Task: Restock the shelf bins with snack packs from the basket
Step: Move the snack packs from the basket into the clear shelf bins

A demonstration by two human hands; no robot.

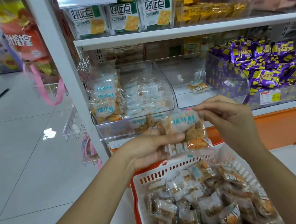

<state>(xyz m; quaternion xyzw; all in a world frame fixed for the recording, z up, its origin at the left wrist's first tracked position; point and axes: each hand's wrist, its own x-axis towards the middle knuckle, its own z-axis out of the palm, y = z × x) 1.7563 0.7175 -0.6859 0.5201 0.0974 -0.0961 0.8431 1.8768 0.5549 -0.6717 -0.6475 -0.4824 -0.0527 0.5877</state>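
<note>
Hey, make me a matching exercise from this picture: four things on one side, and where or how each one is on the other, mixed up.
1 clear snack pack
2 basket
3 middle bin
4 purple packs

A heaped furthest right
B full, lowest in view
C held by left hand and right hand
D nearly empty

Pairs: 1-C, 2-B, 3-D, 4-A

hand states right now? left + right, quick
left hand: grips the snack pack, thumb across its front.
right hand: pinches the same pack's top edge.
</note>
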